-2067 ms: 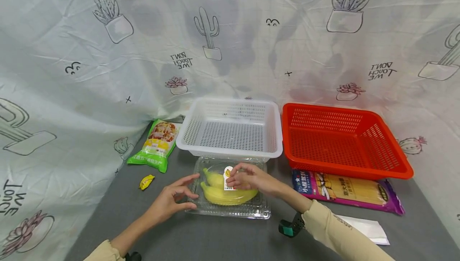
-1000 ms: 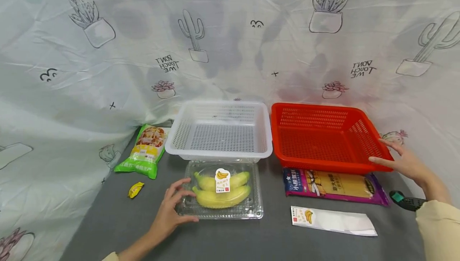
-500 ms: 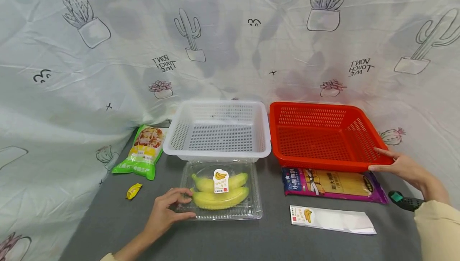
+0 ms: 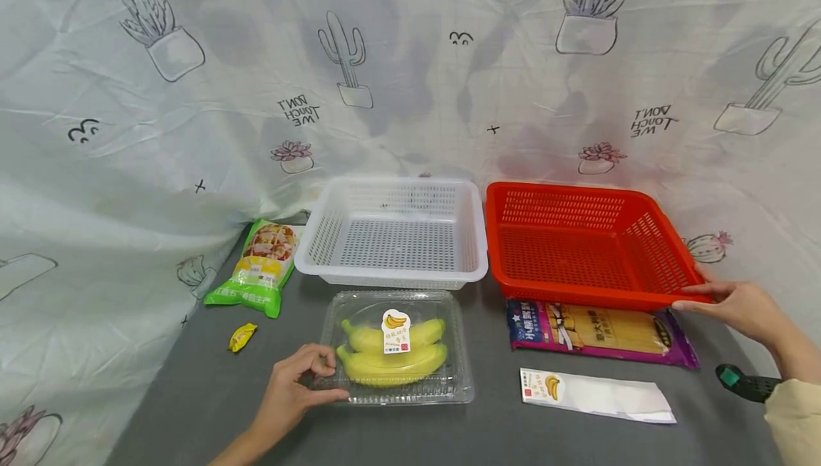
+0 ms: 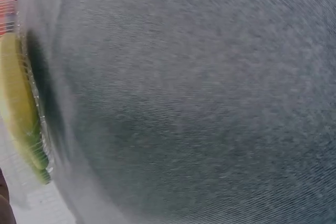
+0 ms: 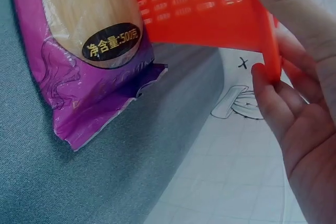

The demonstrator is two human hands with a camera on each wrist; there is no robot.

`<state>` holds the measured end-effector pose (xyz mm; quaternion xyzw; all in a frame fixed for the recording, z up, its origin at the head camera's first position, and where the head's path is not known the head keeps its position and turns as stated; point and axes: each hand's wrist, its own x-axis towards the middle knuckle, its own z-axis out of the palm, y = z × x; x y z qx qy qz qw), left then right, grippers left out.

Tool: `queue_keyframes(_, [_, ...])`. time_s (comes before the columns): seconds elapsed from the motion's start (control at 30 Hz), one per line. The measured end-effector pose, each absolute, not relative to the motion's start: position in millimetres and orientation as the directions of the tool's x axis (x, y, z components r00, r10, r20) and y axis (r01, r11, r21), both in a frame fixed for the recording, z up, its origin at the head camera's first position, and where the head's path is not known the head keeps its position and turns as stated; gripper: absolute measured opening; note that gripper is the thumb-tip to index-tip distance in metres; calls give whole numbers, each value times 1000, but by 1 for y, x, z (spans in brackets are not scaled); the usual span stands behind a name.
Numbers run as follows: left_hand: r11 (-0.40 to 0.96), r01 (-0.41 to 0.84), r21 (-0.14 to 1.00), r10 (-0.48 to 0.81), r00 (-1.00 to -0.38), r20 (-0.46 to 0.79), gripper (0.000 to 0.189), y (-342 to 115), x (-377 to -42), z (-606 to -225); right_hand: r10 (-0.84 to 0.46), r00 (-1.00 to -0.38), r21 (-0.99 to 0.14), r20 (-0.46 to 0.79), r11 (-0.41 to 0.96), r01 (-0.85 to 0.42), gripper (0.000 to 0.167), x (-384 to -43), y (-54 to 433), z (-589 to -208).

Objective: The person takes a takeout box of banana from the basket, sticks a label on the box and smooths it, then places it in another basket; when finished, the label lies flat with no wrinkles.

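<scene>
A clear plastic clamshell box [image 4: 463, 380] with yellow bananas [image 4: 394, 365] and a banana label [image 4: 395, 331] lies on the grey table in front of the white basket. My left hand [image 4: 291, 387] pinches its left front corner, with the thumb at the front edge and fingers curled at the side. At the right, my right hand [image 4: 747, 309] grips the front right corner of a red plastic basket [image 4: 577, 295]. The right wrist view shows the thumb and fingers on both sides of its rim [image 6: 270, 51]. Only a sliver of left-hand finger shows in the left wrist view.
A white basket [image 4: 391, 277] adjoins the red one. Pasta in a purple pack [image 4: 603, 330] lies before the red basket, with a folded white paper strip [image 4: 596, 395] nearer. At left are a green food bag [image 4: 259, 270] and a small yellow packet [image 4: 242, 337]. A patterned curtain [image 4: 410, 60] hangs behind.
My right hand has gone from above the banana box to the red basket's rim and closed on it. My left hand has taken the box's corner, and the box has slid slightly towards me.
</scene>
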<state>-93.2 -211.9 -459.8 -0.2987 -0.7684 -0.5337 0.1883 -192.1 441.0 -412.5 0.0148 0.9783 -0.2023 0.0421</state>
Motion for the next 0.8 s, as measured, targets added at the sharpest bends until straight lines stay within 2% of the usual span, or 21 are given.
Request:
queue_keyframes(0.4, [154, 671, 725, 347, -724, 596, 46, -206, -102, -444, 56, -993, -408, -99, 908, 92, 59, -190, 444, -413])
queue_keyframes(0.8, [147, 751, 644, 408, -639, 652, 43, -180, -132, -407, 36, -992, -445, -121, 891, 87, 55, -189, 443, -410])
